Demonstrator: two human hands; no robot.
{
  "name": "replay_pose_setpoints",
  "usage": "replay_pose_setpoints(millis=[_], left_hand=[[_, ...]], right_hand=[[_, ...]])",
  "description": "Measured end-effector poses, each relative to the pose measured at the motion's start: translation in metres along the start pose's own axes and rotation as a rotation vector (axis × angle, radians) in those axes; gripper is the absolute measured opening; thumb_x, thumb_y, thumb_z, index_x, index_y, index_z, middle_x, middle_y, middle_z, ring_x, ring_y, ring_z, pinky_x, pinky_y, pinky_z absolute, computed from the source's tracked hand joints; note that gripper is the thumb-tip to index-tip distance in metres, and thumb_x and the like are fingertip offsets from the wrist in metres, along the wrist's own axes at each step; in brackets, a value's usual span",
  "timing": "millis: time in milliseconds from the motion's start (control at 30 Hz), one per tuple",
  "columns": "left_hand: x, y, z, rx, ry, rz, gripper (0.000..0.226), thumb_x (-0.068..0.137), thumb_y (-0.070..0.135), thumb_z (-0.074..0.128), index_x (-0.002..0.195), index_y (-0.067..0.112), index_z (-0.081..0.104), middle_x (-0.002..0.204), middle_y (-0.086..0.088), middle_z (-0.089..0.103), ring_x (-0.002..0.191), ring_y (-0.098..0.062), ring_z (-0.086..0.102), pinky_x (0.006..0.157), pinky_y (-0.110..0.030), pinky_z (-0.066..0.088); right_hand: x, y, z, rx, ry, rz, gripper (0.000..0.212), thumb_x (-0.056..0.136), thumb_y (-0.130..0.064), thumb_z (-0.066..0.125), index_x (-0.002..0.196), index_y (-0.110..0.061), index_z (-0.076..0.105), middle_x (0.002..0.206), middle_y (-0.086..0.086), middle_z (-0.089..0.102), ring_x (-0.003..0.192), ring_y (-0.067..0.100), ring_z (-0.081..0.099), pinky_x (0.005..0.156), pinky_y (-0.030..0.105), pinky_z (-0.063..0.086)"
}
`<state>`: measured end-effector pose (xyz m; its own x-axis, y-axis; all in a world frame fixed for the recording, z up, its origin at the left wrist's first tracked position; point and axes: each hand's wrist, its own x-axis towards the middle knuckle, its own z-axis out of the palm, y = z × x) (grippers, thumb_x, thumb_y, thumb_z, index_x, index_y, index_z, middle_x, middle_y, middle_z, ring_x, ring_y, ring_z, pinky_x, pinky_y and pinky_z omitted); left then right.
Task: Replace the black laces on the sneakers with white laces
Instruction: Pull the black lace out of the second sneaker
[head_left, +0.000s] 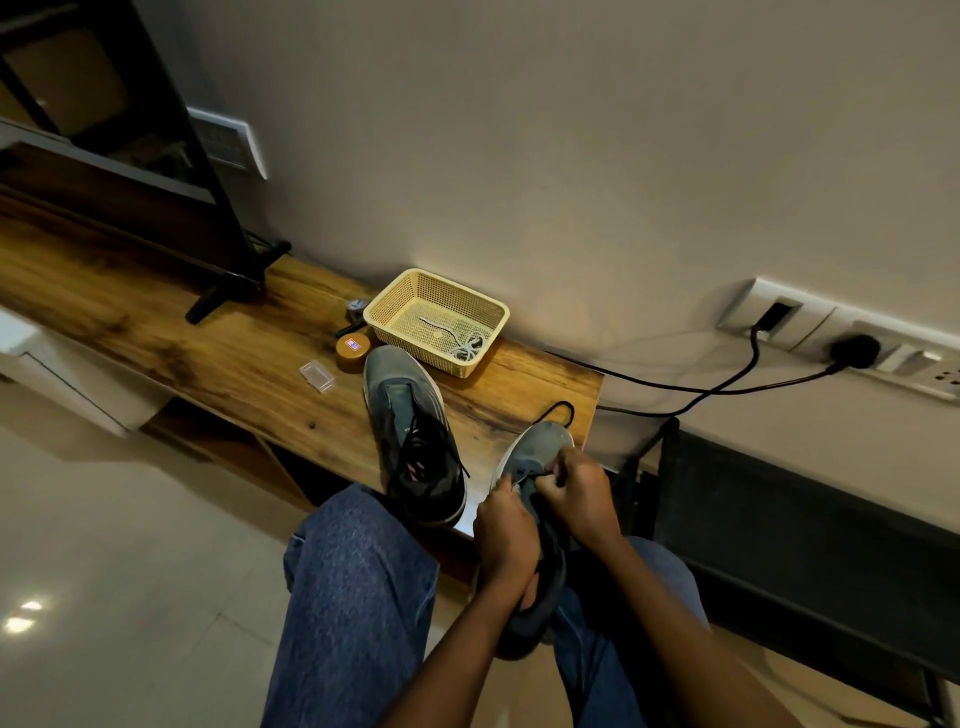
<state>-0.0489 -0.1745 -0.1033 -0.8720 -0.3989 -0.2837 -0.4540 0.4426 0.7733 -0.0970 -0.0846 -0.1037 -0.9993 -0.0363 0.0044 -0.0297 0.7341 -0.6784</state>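
Sneaker (540, 467) w/ black lace (558, 410), both hands (506, 525).

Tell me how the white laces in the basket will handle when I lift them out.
Probably floppy: the white laces lie in a loose curl on the floor of the yellow mesh basket. Likely very light. One end trails free, so they may dangle or snag the mesh holes.

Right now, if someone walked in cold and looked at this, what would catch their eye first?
Probably the two hands low in the middle: the left hand grips a grey sneaker over the lap while the right hand pinches its black lace. Next, the second sneaker standing on the wooden shelf, black laces still in. Behind it, a yellow basket holds the white laces.
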Motion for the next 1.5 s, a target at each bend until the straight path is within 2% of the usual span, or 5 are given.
replay_pose_setpoints(millis=[567, 800, 933, 1300, 1500], left_hand=[[0.013, 0.017, -0.004, 0.112, -0.036, -0.058, 0.035, 0.103, 0.016, 0.036, 0.134, 0.015, 0.050, 0.115, -0.015, 0.064, 0.102, -0.032, 0.060, 0.073, -0.038, 0.046], [-0.012, 0.033, -0.019, -0.030, 0.098, 0.038, 0.033, 0.101, 0.028, 0.040, 0.129, 0.019, 0.055, 0.132, -0.005, 0.052, 0.127, -0.024, 0.040, 0.105, -0.039, 0.033], [-0.038, 0.063, -0.046, -0.561, -0.179, -0.079, 0.037, 0.101, 0.039, 0.040, 0.080, 0.026, 0.067, 0.090, -0.005, 0.069, 0.092, -0.023, 0.064, 0.088, -0.042, 0.049], [-0.077, 0.111, -0.115, -1.188, -0.398, -0.025, 0.026, 0.102, 0.016, 0.040, 0.091, 0.006, 0.062, 0.069, -0.004, 0.069, 0.064, -0.013, 0.067, 0.067, -0.026, 0.054], [-0.105, 0.113, -0.167, -0.840, -0.712, 0.190, 0.026, 0.100, 0.017, 0.041, 0.094, 0.008, 0.065, 0.062, 0.003, 0.057, 0.051, -0.006, 0.048, 0.061, -0.023, 0.043]], right_hand=[[0.000, -0.008, -0.024, 0.157, -0.023, 0.044, 0.017, 0.079, -0.006, 0.061, 0.068, -0.003, 0.049, 0.064, 0.014, 0.053, 0.061, 0.016, 0.047, 0.060, 0.037, 0.042], [-0.011, -0.028, -0.051, 0.260, 0.004, 0.017, 0.006, 0.090, -0.010, 0.060, 0.087, -0.005, 0.060, 0.088, 0.006, 0.059, 0.082, 0.017, 0.058, 0.075, 0.029, 0.045], [-0.037, -0.048, -0.071, 0.286, -0.062, -0.094, 0.005, 0.093, -0.011, 0.059, 0.091, -0.006, 0.059, 0.079, -0.002, 0.061, 0.073, 0.007, 0.057, 0.068, 0.022, 0.045], [-0.097, -0.083, -0.117, 0.552, -0.225, -0.163, 0.016, 0.096, -0.021, 0.054, 0.084, -0.014, 0.062, 0.066, 0.000, 0.054, 0.060, 0.013, 0.049, 0.058, 0.030, 0.040], [-0.122, -0.092, -0.151, 0.621, -0.340, -0.128, 0.039, 0.091, -0.040, 0.050, 0.085, -0.002, 0.060, 0.072, 0.008, 0.050, 0.062, 0.015, 0.045, 0.056, 0.022, 0.036]])
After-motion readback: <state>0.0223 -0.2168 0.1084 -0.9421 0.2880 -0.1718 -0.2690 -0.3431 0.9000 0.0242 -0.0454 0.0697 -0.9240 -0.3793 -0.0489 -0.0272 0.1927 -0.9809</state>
